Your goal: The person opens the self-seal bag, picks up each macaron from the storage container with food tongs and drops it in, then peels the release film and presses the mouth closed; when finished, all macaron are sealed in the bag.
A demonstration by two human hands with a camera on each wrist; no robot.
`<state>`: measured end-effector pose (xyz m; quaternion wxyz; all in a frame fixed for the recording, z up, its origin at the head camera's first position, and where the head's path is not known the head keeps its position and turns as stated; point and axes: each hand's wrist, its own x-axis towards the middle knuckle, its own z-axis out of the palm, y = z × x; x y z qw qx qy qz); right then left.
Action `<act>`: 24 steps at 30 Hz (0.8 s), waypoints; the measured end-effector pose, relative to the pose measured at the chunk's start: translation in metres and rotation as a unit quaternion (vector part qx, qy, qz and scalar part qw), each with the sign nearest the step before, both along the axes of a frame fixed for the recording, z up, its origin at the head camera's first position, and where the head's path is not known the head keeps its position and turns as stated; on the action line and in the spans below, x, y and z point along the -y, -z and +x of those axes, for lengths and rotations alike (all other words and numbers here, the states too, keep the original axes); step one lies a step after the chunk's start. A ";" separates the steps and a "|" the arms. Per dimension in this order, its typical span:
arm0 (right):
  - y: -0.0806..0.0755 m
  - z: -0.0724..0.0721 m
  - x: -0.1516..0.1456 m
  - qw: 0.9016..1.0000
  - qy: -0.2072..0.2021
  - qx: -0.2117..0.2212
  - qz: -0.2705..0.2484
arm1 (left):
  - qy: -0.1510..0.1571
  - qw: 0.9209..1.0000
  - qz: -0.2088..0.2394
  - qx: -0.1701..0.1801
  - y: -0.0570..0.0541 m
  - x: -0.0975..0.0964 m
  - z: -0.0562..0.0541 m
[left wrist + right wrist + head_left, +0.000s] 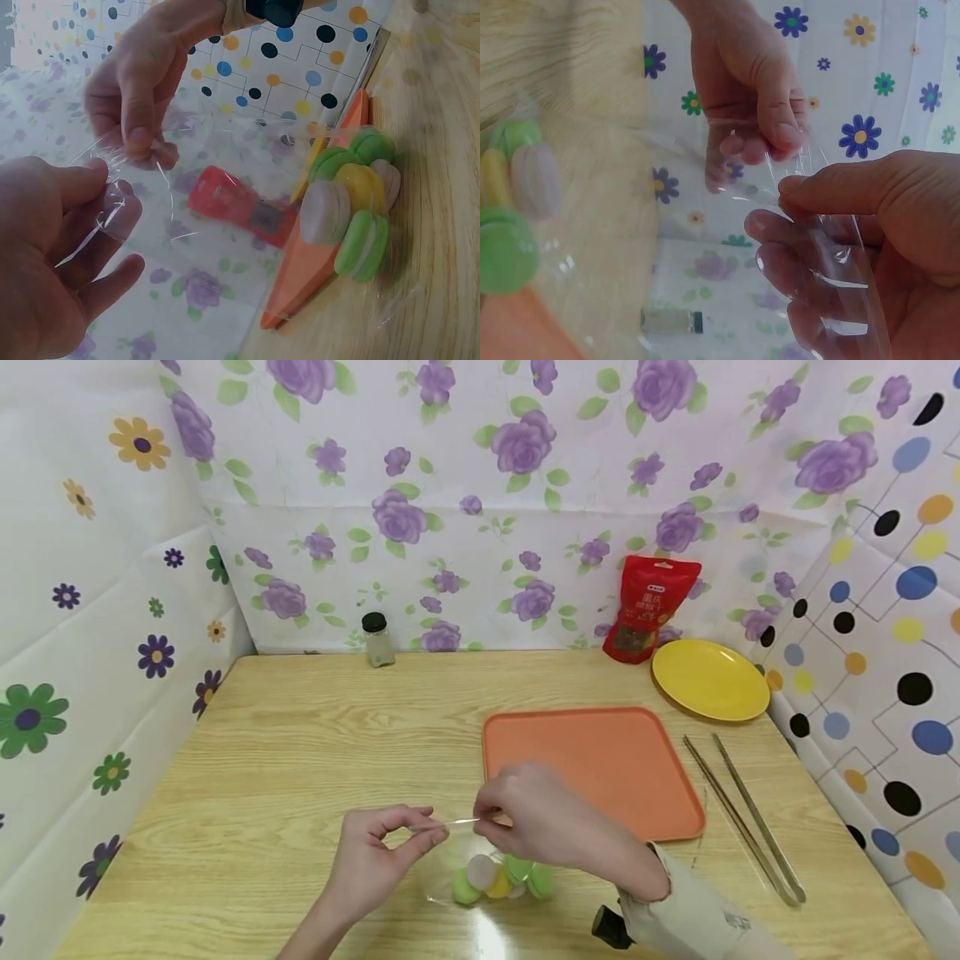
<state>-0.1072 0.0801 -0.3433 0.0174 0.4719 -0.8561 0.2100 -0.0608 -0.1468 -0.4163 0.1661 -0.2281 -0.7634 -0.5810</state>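
Note:
A clear plastic bag hangs between my two hands, its top edge pulled fairly straight. Inside, at the bottom, lie several macarons in green, yellow and pale lilac. My left hand pinches one side of the bag's top edge between thumb and fingers. On the other side, my right hand pinches the same edge, its thumb over the film with the fingers behind, as the right wrist view shows. Both hands stay close together over the front of the table, left of the orange tray.
Metal tongs lie right of the tray. Behind them sits a yellow plate, beside a standing red pouch. A small black-capped jar stands at the table's back left. Patterned cloth walls surround the wooden table.

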 end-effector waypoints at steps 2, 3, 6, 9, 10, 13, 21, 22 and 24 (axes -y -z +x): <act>0.001 0.001 -0.009 1.000 0.009 -0.011 -0.009 | -0.006 1.000 0.000 0.009 -0.001 0.001 0.000; 0.002 0.002 -0.013 1.000 0.015 -0.015 -0.013 | -0.010 1.000 -0.001 0.012 -0.001 0.001 0.000; 0.005 0.003 -0.027 0.999 0.030 -0.022 -0.025 | -0.009 1.000 -0.003 0.018 -0.002 0.002 0.000; 0.009 0.005 -0.040 0.998 0.042 -0.020 -0.036 | -0.004 1.000 -0.006 0.014 -0.002 0.003 0.000; 0.010 0.005 -0.044 0.998 0.044 -0.018 -0.041 | -0.002 1.000 -0.005 0.012 -0.002 0.004 0.000; 0.012 0.005 -0.056 0.997 0.052 -0.008 -0.056 | -0.004 1.000 0.000 0.007 -0.001 0.006 0.001; 0.015 0.006 -0.078 0.994 0.065 0.008 -0.084 | -0.002 1.000 0.000 -0.001 -0.003 0.007 0.002; 0.016 0.007 -0.080 0.994 0.064 0.011 -0.088 | -0.001 1.000 0.001 0.000 -0.003 0.008 0.002; 0.017 0.007 -0.083 0.993 0.064 0.016 -0.094 | 0.001 1.000 0.005 0.003 -0.003 0.008 0.002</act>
